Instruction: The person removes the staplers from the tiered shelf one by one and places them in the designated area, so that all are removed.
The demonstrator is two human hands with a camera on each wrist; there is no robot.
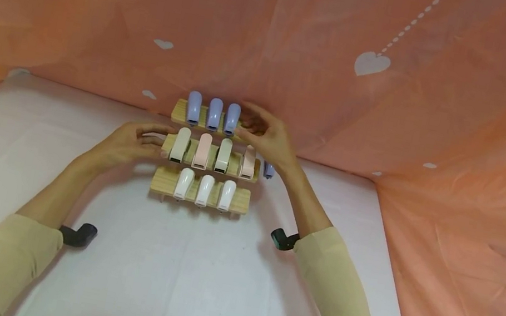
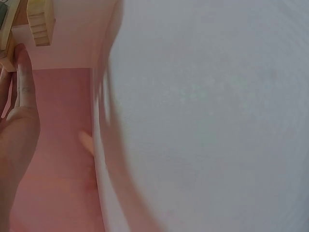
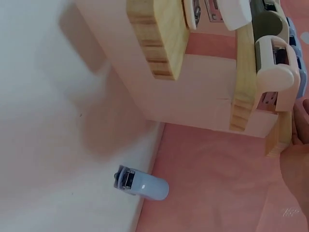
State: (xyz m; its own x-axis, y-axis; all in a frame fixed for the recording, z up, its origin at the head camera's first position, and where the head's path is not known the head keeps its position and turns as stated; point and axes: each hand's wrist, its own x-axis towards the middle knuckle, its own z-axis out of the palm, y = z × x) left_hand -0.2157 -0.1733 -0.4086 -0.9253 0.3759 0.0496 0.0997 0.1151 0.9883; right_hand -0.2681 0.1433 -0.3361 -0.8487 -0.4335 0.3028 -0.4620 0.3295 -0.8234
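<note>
A three-tier wooden rack stands near the back of the white surface. Three purple items (image 1: 214, 114) sit on its top board (image 1: 180, 110); green and pink ones (image 1: 202, 150) line the middle board, and three white ones (image 1: 204, 190) the lowest (image 1: 162, 180). My left hand (image 1: 125, 145) touches the middle board's left end with extended fingers; the left wrist view shows fingertips (image 2: 20, 50) against the wood. At the top board's right end, my right hand (image 1: 273, 142) has its thumb and fingers around the rightmost purple item; whether it grips that item is unclear.
Another purple item (image 3: 149, 186) lies on the white surface (image 1: 190, 282) just right of the rack, partly hidden by my right wrist in the head view. An orange cloth (image 1: 275, 32) with white hearts hangs behind and along the sides.
</note>
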